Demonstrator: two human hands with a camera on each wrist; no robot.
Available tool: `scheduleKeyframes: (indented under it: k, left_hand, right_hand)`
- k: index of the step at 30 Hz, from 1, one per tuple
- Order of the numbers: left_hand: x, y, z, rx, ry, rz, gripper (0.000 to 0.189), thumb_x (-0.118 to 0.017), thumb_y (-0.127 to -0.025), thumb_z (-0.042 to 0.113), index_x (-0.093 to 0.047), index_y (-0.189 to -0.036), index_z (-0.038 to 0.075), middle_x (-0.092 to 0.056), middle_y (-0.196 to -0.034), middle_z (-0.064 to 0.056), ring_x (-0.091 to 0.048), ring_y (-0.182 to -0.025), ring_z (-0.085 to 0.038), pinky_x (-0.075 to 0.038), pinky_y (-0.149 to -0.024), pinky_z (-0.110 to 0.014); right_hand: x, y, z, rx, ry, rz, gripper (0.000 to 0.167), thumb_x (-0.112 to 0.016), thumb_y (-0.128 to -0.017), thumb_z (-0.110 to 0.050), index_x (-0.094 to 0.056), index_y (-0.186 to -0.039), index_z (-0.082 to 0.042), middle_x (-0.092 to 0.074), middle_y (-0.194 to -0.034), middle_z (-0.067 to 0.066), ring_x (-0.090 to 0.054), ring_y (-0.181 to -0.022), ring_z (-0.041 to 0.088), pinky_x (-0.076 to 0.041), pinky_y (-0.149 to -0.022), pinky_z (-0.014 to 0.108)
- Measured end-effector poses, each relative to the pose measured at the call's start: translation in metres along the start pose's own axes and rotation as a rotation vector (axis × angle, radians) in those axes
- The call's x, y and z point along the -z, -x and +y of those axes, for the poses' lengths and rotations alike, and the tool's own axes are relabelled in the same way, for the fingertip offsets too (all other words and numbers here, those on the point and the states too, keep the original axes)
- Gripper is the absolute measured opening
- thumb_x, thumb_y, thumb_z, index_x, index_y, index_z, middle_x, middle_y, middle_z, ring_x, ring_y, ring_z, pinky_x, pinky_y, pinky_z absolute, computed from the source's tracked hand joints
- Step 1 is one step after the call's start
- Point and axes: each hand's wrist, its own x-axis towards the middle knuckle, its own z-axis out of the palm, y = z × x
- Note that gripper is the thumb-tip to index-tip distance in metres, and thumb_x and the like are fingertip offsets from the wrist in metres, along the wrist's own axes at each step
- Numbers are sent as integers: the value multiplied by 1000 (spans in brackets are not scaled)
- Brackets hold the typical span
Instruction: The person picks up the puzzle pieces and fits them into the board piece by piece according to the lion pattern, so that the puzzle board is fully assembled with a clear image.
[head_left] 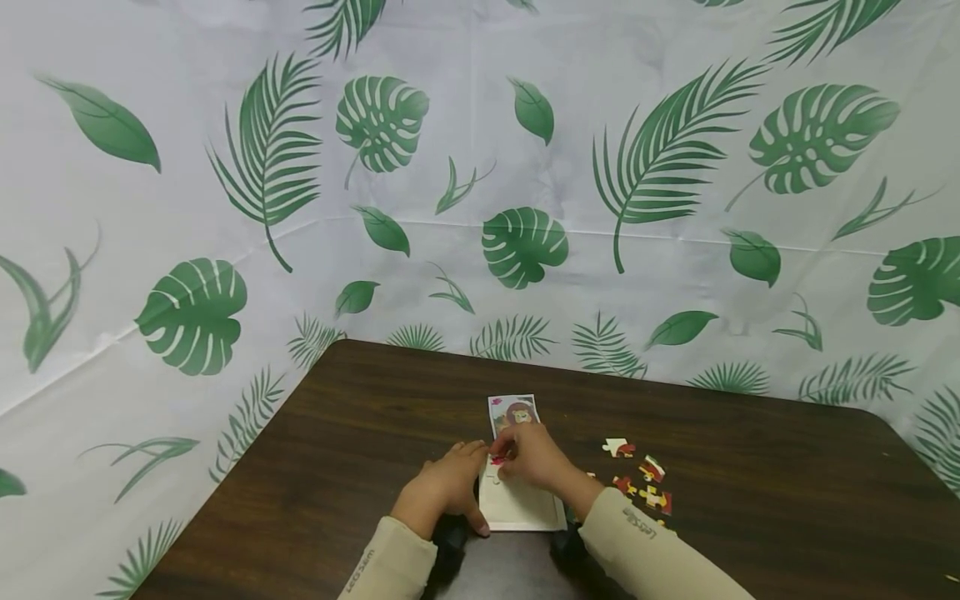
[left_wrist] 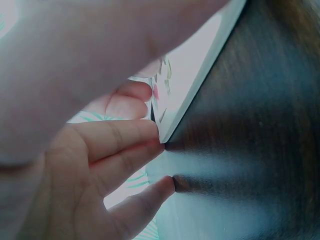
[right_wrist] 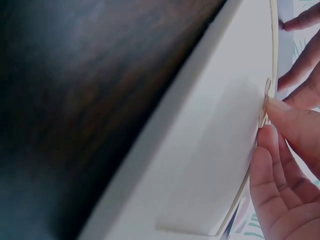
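Note:
A pale puzzle board [head_left: 521, 510] lies flat on the table, its raised rim visible in the right wrist view. My right hand [head_left: 534, 458] reaches over it and pinches a small puzzle piece [right_wrist: 264, 107] between thumb and fingertips at the board's left side. A red-and-white patch of puzzle [head_left: 497, 459] shows beside those fingertips. Along the board's left edge rests my left hand [head_left: 447, 482], fingers [left_wrist: 125, 132] fairly straight and touching the edge, thumb near the front left corner. Beyond the right hand is a lion picture [head_left: 517, 412], partly hidden by that hand.
Right of the board, several loose puzzle pieces [head_left: 657, 499] in red, yellow and white lie scattered on the dark wooden table [head_left: 750, 483]. A leaf-patterned cloth [head_left: 465, 133] hangs behind and to the left of the table.

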Motion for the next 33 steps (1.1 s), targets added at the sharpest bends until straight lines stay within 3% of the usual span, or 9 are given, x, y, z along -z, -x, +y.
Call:
scheduleKeyframes:
  k: [20,33]
  left_hand:
    - [-7,1,1,-14,2,-15,99,-91,-50,29,-44,-134,4,-39,-140,-10,-30,-130,-37,-30,-87,-69]
    - [0,-3,-2,-30,-2,-3,101,-91,-51,30,-43,-135,3,-38,-141,-12,-28,-131,-36,-28,-87,-70]
  right_hand:
    - [-12,7,4,-19,-73,15,23,-71,-61,16,-62,-73,-1,-60,-67,4,-53,-61,12,-43,-53,22]
    - [-6,2,2,13,-43,33,23,-67,-62,17,-62,-72,-3,-60,-66,2,-51,-59,5,-44,-54,20]
